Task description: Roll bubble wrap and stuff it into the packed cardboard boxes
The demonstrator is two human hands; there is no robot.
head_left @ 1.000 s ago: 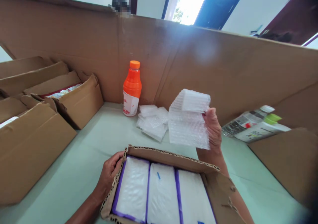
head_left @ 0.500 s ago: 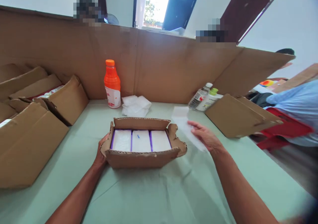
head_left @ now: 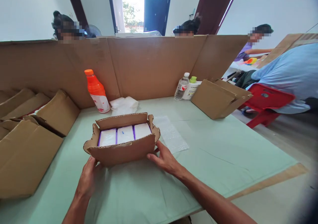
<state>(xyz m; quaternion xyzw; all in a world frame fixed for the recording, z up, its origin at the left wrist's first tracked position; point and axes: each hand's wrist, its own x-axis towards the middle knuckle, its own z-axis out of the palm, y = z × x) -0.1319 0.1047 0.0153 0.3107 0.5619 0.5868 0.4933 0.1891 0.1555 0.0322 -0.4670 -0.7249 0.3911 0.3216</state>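
Note:
An open cardboard box stands before me, tilted slightly, its flaps raised. Inside, three white-topped packs with purple edges sit side by side. My left hand holds the box at its lower left corner, some fingers hidden by the cardboard. At the right end, my right hand grips the lower corner, thumb on the front side and fingers around the end. Just beyond that hand, a translucent sheet of bubble wrap lies flat on the green tablecloth.
Behind the box are an orange bottle and folded white sheets. More cardboard boxes crowd the left. A clear bottle, white bottle and another carton stand at back right. A cardboard partition spans the back.
My right hand has let go of the bubble wrap, which now lies on the table, and has taken the box's right end. The box has turned slightly. The view has shifted right.

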